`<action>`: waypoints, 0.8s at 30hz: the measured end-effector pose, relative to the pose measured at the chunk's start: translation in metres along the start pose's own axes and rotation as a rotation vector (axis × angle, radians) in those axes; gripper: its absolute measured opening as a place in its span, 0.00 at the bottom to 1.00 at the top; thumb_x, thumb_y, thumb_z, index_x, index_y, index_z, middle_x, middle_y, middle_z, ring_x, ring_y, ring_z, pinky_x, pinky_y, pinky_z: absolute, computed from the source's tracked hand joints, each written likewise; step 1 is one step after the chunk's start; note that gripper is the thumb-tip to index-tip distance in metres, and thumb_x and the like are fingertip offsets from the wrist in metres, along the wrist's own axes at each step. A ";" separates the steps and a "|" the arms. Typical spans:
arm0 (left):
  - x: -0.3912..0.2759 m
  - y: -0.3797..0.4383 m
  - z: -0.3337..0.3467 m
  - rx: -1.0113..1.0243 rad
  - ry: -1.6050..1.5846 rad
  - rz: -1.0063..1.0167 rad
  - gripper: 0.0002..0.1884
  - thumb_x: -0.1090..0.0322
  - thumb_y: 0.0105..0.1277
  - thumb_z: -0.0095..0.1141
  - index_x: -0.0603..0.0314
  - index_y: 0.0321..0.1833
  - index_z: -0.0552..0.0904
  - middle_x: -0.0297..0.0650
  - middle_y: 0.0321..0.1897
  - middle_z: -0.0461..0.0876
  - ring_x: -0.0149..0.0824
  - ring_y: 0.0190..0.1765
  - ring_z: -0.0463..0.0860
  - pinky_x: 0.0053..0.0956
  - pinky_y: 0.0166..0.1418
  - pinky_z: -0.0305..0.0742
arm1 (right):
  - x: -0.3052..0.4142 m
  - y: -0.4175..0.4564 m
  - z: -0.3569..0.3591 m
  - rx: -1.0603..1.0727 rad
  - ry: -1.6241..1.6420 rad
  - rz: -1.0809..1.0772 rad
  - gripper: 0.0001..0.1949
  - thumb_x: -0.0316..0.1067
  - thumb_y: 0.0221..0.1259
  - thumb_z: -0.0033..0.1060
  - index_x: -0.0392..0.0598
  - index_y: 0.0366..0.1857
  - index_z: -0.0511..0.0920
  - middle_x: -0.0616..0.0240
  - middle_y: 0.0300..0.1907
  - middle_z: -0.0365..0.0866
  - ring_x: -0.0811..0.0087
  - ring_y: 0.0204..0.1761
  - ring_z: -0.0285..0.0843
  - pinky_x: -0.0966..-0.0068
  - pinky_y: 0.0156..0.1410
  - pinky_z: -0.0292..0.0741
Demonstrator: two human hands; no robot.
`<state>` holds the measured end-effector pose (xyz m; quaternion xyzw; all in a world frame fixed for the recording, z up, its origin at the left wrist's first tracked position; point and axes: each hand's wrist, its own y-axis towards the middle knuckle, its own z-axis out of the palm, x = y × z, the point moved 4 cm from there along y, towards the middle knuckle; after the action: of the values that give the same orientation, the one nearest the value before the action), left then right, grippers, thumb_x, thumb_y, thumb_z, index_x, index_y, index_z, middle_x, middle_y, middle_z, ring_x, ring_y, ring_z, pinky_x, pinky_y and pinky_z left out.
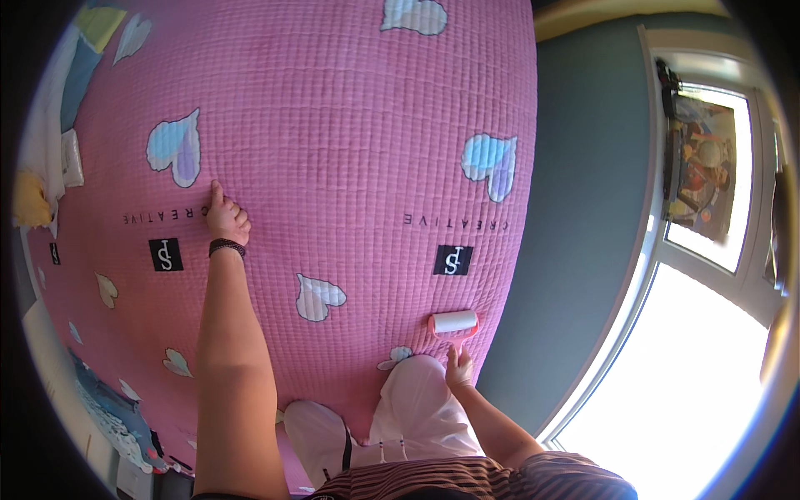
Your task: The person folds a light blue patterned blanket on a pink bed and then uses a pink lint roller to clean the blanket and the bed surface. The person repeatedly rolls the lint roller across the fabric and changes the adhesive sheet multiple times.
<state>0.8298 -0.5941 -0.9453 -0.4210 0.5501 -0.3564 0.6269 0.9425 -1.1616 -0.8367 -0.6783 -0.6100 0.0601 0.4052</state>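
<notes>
A pink quilted bedspread with heart prints and dark lettering spreads before me, and I kneel on it. My right hand grips the pink handle of a lint roller. Its white roll lies on or just over the quilt, in front of my right knee and near the bed's right edge. Farther forward on the left, my left hand rests on the quilt below a blue and purple heart print. One digit points ahead and the others are curled; whether anything is under them is hidden.
A grey-green wall runs along the bed's right side, beside a bright window. White bedding and a white packet lie at the far left edge. Blue fabric lies at the lower left.
</notes>
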 end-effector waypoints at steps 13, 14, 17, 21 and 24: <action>0.008 -0.020 0.018 -0.056 0.083 0.219 0.29 0.35 0.58 0.55 0.45 0.15 0.57 0.26 0.12 0.48 0.25 0.14 0.49 0.24 0.19 0.40 | 0.361 0.345 -0.079 -0.024 -0.203 -0.350 0.32 0.64 0.63 0.36 0.38 0.39 0.74 0.51 0.22 0.76 0.55 0.24 0.78 0.60 0.30 0.74; 0.006 -0.031 0.020 -0.132 0.122 0.288 0.27 0.38 0.58 0.57 0.46 0.17 0.60 0.25 0.12 0.51 0.24 0.14 0.52 0.22 0.17 0.42 | 0.342 0.334 -0.076 -0.007 -0.353 -0.494 0.37 0.67 0.63 0.31 0.32 0.44 0.72 0.43 0.25 0.77 0.46 0.29 0.79 0.54 0.38 0.76; 0.013 -0.030 0.031 -0.148 0.061 0.258 0.27 0.42 0.58 0.59 0.46 0.16 0.60 0.26 0.11 0.52 0.24 0.12 0.53 0.20 0.15 0.43 | 0.158 0.245 -0.040 -0.122 -0.119 -0.470 0.29 0.58 0.66 0.38 0.38 0.48 0.75 0.35 0.36 0.78 0.39 0.42 0.77 0.51 0.46 0.72; 0.042 -0.052 0.175 0.457 0.066 0.149 0.26 0.45 0.58 0.60 0.45 0.17 0.59 0.26 0.10 0.52 0.24 0.10 0.51 0.20 0.13 0.41 | -0.010 0.043 -0.046 0.031 -0.076 -0.103 0.21 0.50 0.67 0.44 0.38 0.40 0.75 0.47 0.23 0.76 0.62 0.26 0.75 0.61 0.30 0.69; 0.049 -0.050 0.216 0.190 0.221 0.082 0.27 0.45 0.60 0.60 0.42 0.15 0.56 0.24 0.11 0.49 0.24 0.10 0.48 0.21 0.14 0.38 | -0.032 0.011 -0.038 -0.029 0.098 0.017 0.19 0.48 0.66 0.47 0.39 0.41 0.76 0.55 0.25 0.76 0.69 0.30 0.74 0.66 0.36 0.72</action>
<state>1.0516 -0.6283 -0.9099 -0.2953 0.5964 -0.4249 0.6136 0.9652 -1.2064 -0.8315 -0.6914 -0.5844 0.0211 0.4243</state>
